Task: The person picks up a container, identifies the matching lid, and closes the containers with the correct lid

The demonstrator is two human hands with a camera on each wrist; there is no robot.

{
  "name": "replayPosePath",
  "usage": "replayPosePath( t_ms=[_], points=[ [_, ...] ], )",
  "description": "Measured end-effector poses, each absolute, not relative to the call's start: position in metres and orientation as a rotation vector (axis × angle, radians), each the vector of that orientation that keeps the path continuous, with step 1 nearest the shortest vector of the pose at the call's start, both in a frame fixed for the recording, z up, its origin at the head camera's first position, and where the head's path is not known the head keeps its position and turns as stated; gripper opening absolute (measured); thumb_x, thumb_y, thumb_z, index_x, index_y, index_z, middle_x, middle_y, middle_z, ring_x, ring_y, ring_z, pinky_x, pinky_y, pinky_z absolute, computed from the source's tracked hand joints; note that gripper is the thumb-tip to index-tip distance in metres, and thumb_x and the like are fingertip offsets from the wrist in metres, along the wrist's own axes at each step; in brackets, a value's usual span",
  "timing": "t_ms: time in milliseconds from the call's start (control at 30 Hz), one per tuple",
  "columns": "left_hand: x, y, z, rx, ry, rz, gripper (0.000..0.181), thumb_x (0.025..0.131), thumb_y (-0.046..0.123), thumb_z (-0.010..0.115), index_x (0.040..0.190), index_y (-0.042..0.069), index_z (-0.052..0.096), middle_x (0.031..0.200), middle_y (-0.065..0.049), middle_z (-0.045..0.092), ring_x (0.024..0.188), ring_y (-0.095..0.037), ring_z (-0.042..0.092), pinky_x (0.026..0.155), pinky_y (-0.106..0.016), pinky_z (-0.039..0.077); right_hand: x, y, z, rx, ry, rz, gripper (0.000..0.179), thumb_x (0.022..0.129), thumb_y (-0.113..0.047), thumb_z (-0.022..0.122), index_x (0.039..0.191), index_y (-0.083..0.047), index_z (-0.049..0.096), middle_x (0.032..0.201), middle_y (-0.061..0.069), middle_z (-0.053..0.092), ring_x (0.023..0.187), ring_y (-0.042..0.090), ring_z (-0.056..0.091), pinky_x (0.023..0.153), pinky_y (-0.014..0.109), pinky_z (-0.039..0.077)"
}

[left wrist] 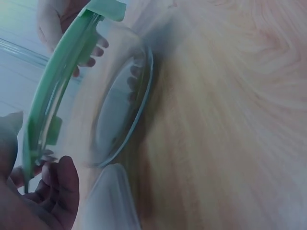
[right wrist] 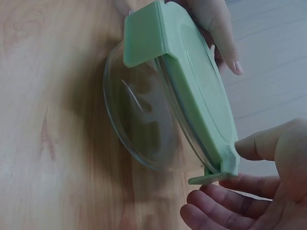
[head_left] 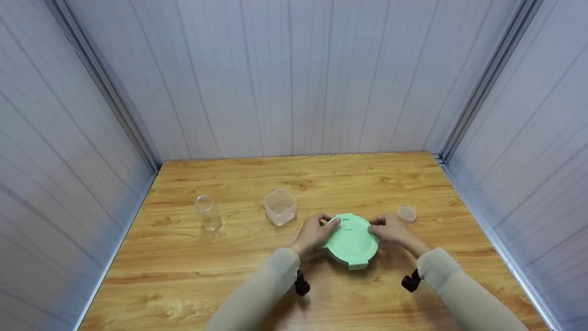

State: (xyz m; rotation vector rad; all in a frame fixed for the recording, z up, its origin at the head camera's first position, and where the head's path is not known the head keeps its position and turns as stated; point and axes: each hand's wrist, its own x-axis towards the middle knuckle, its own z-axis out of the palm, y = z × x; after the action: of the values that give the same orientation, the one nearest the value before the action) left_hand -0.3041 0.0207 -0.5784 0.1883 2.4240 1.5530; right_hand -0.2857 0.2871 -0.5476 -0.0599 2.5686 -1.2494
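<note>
A round glass bowl (right wrist: 134, 115) stands on the wooden table with a mint-green lid (head_left: 353, 241) over its top. The lid has side flaps, and one flap (right wrist: 144, 38) hangs down beside the glass. My left hand (head_left: 314, 234) holds the lid's left edge, thumb on top and fingers curled below. On the opposite edge, my right hand (head_left: 392, 228) pinches a flap, its thumb against the lid's rim and its fingers (right wrist: 240, 199) beneath. Through the clear wall, the bowl looks empty in the left wrist view.
A translucent square plastic container (head_left: 280, 208) sits left of and behind the bowl. Farther left stands a clear glass jar (head_left: 209, 214). A small translucent round lid (head_left: 407, 214) lies beyond my right hand. Pale panel walls (head_left: 294, 78) border the table (head_left: 183, 276).
</note>
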Motion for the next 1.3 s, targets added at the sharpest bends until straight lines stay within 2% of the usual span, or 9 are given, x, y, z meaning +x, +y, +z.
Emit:
replayPosePath(
  t_ms=[100,167,433,733,900,1067,1100,1300],
  points=[
    [-0.302,0.019,-0.573,0.198,2.464,1.515,0.054,0.104,0.056,0.068,0.129,0.009,0.070,0.105,-0.007,0.068,0.090,-0.018,0.062,0.075,-0.029,0.051,-0.288,0.284,-0.545,-0.072,2.634,-1.199,0.047,0.107,-0.023,0.064,0.139,0.011,0.064,0.133,0.030,0.069,0.116,0.037,0.069,0.091,0.043,0.062],
    [-0.301,0.017,-0.570,0.210,2.504,1.487,0.056,0.104,0.056,0.069,0.131,0.007,0.068,0.107,-0.008,0.069,0.092,-0.019,0.064,0.077,-0.032,0.053,-0.290,0.281,-0.544,-0.083,2.661,-1.172,0.050,0.108,-0.027,0.065,0.141,0.011,0.063,0.135,0.030,0.068,0.124,0.041,0.067,0.098,0.047,0.061],
    [-0.290,0.008,-0.564,0.191,2.616,1.408,0.057,0.099,0.054,0.076,0.129,0.007,0.068,0.111,-0.008,0.069,0.096,-0.020,0.064,0.084,-0.039,0.055,-0.295,0.268,-0.547,-0.075,2.668,-1.178,0.057,0.107,-0.036,0.069,0.144,0.008,0.062,0.139,0.028,0.066,0.130,0.042,0.062,0.107,0.054,0.055],
    [-0.279,-0.002,-0.565,0.199,2.664,1.385,0.066,0.090,0.053,0.086,0.129,0.003,0.067,0.115,-0.011,0.069,0.097,-0.022,0.065,0.084,-0.041,0.056,-0.301,0.259,-0.562,-0.091,2.673,-1.313,0.056,0.102,-0.039,0.078,0.137,0.003,0.069,0.131,0.021,0.072,0.118,0.031,0.067,0.095,0.039,0.059],
    [-0.275,-0.004,-0.576,0.264,2.690,1.405,0.070,0.087,0.059,0.087,0.126,0.005,0.066,0.112,-0.008,0.067,0.096,-0.020,0.064,0.084,-0.039,0.055,-0.302,0.256,-0.566,-0.082,2.658,-1.377,0.050,0.100,-0.039,0.080,0.131,0.000,0.072,0.127,0.018,0.074,0.109,0.025,0.069,0.084,0.029,0.058],
    [-0.270,-0.002,-0.579,0.285,2.726,1.393,0.065,0.087,0.055,0.089,0.122,0.004,0.069,0.114,-0.008,0.071,0.099,-0.020,0.067,0.089,-0.041,0.059,-0.303,0.253,-0.569,-0.068,2.649,-1.391,0.044,0.102,-0.036,0.079,0.128,-0.001,0.073,0.126,0.017,0.074,0.104,0.021,0.068,0.079,0.023,0.055],
    [-0.265,-0.001,-0.569,0.254,2.715,1.379,0.062,0.087,0.051,0.089,0.121,0.003,0.069,0.115,-0.009,0.071,0.100,-0.021,0.067,0.090,-0.043,0.059,-0.304,0.253,-0.569,-0.060,2.645,-1.387,0.044,0.102,-0.036,0.079,0.128,-0.001,0.074,0.126,0.016,0.074,0.104,0.021,0.068,0.079,0.023,0.054],
    [-0.264,0.000,-0.572,0.241,2.728,1.373,0.052,0.089,0.045,0.089,0.118,0.005,0.071,0.111,-0.006,0.072,0.099,-0.018,0.068,0.091,-0.041,0.060,-0.303,0.254,-0.569,-0.041,2.609,-1.375,0.041,0.103,-0.036,0.077,0.126,-0.002,0.073,0.122,0.014,0.073,0.101,0.019,0.066,0.078,0.024,0.054]
  ],
)
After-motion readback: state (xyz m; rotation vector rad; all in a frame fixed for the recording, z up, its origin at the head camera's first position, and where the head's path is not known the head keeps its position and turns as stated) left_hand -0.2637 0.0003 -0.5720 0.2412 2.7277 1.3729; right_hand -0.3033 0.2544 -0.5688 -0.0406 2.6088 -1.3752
